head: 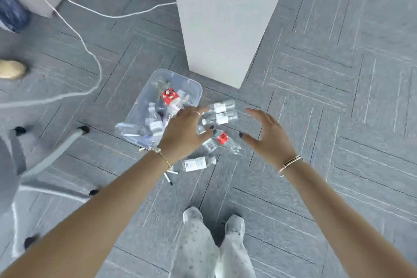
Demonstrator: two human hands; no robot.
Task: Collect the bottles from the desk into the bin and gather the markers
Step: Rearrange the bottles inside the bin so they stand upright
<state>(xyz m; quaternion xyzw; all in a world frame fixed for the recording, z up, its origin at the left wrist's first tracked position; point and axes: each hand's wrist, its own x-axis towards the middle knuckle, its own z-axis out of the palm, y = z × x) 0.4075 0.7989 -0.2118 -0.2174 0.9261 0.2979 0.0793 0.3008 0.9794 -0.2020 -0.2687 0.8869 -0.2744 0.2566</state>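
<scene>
Both hands spread wide, empty: left hand (pixel 184 134) and right hand (pixel 269 136) above bottles (pixel 220 113) beside bin (pixel 194 88).

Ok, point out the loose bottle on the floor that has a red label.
It is the bottle lying between the two hands; the other loose bottles on the carpet carry white labels.

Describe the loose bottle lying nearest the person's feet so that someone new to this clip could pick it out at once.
Start at the clear plastic bin on the grey carpet in front of the white cabinet. Several bottles lie loose on the floor to its right, below the open hands. The one meant is the white-labelled bottle lying alone, lowest in the picture, just right of the marker; no hand touches it.
</scene>
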